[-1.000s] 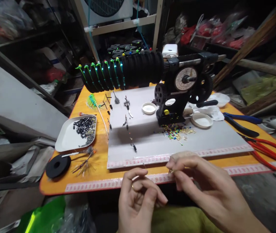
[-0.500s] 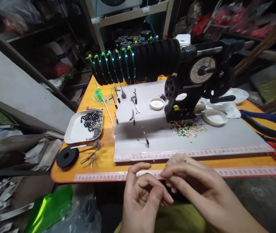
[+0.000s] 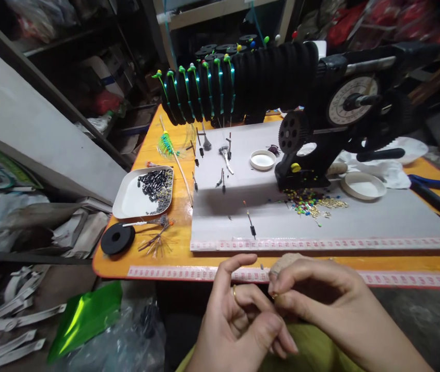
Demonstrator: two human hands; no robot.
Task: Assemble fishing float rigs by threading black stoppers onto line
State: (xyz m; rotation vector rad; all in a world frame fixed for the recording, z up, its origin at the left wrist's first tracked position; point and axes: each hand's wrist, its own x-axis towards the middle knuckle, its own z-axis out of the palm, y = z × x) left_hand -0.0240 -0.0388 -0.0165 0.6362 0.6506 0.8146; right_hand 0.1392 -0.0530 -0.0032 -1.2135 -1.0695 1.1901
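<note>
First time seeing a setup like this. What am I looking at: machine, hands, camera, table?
No robot here: a person's bare hands, seen from a head-worn camera looking forward and down. The right hand pinches something tiny and gold-coloured, too small to identify. The left hand is loosely curled beside it; I can't make out anything held there.

The black machine has a dial, gears and a ridged roller with green strands around its left end. It stands on a white board on an orange table. Small multicoloured pieces lie by its base; a white tray holds small dark parts.
</note>
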